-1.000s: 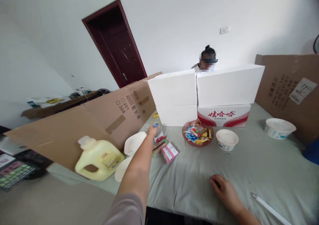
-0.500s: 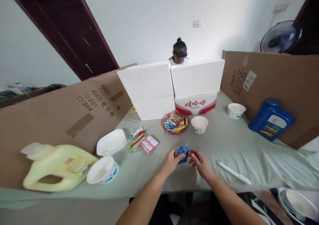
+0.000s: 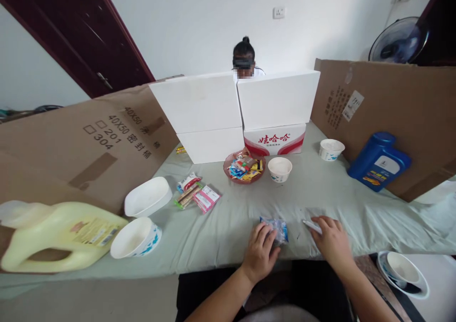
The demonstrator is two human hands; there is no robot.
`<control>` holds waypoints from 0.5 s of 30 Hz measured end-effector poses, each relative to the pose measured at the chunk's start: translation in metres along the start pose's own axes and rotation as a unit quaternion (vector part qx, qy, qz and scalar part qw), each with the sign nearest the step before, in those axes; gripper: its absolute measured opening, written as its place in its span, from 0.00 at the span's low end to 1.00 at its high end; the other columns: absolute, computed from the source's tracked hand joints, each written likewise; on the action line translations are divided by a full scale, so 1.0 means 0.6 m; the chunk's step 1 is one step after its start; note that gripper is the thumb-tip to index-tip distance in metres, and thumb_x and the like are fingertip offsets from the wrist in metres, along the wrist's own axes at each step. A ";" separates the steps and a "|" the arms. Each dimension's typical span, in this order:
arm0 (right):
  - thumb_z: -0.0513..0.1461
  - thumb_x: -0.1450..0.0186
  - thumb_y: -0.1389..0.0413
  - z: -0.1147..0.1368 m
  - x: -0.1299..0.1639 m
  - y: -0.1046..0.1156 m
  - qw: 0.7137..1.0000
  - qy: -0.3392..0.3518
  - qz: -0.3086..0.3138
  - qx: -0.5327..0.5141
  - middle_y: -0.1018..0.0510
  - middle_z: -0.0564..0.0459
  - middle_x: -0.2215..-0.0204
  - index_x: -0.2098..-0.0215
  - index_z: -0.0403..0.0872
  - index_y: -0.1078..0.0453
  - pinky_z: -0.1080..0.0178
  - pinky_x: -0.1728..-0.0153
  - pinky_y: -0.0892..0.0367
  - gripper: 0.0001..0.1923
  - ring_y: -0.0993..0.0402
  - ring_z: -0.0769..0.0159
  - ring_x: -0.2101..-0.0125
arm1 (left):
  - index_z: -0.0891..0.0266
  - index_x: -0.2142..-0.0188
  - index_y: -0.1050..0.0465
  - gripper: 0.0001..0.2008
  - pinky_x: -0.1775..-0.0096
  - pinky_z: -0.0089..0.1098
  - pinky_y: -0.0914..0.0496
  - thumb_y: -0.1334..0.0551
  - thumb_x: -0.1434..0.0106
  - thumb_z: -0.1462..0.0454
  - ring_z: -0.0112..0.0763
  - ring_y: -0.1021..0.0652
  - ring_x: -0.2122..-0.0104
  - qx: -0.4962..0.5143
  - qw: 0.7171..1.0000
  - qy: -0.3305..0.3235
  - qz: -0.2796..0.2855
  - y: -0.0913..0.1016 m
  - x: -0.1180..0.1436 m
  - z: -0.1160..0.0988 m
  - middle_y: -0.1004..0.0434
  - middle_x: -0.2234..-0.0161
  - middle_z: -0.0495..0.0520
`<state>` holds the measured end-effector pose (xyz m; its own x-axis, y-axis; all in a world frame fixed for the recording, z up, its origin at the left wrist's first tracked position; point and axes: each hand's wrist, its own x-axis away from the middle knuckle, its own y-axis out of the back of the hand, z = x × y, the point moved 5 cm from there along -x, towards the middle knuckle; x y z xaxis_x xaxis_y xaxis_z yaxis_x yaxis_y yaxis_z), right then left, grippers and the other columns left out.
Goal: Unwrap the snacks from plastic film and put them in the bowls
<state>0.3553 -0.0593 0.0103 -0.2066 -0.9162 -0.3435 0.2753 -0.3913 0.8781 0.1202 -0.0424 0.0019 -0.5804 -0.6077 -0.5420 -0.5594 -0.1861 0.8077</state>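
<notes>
Our left hand [image 3: 261,251] lies over a blue packet [image 3: 282,231] at lower centre, whether gripping we cannot tell; our right hand [image 3: 334,239] pinches a white stick [image 3: 311,225] on the counter [image 3: 221,239]. Beyond, mid-frame, we see a bowl [image 3: 232,178] of snacks [image 3: 245,166].

Soft, fairly even light fills the room; shadows on the surface [image 3: 221,232] are faint. Wide-angle distortion stretches the jug [image 3: 60,227] at its left edge.

A pale wall [image 3: 199,23] carries a socket [image 3: 279,13], with a dark red door [image 3: 76,32] at left, a fan [image 3: 399,41] at right, grey floor [image 3: 107,296] below.
</notes>
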 end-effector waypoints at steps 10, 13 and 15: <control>0.36 0.34 0.55 -0.020 0.004 0.000 0.996 -0.005 0.087 -0.005 0.26 0.47 0.64 0.57 0.48 0.29 0.57 0.64 0.33 0.14 0.27 0.60 0.66 | 0.57 0.46 0.32 0.19 0.47 0.45 0.29 0.45 0.36 0.71 0.41 0.29 0.49 0.007 0.999 0.016 -0.030 -0.004 0.000 0.006 0.28 0.53 0.58; 0.39 0.32 0.57 0.045 -0.004 0.009 0.984 0.062 0.096 -0.139 0.27 0.48 0.59 0.52 0.50 0.30 0.60 0.62 0.31 0.16 0.26 0.63 0.63 | 0.58 0.46 0.32 0.19 0.48 0.45 0.29 0.45 0.36 0.71 0.42 0.31 0.49 0.008 0.999 0.008 -0.036 -0.003 0.001 0.004 0.30 0.52 0.59; 0.39 0.31 0.58 0.092 -0.005 0.010 0.967 0.106 0.135 -0.188 0.26 0.48 0.57 0.49 0.51 0.31 0.62 0.60 0.31 0.18 0.25 0.63 0.61 | 0.58 0.47 0.30 0.18 0.49 0.45 0.29 0.45 0.35 0.70 0.43 0.31 0.49 0.002 0.999 0.008 -0.048 -0.002 0.003 0.004 0.31 0.53 0.60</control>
<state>0.3056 -0.0545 0.0351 0.1072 -0.9707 -0.2152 0.6230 -0.1031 0.7754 0.1185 -0.0413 -0.0003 -0.5144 -0.6001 -0.6126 -0.6141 -0.2408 0.7515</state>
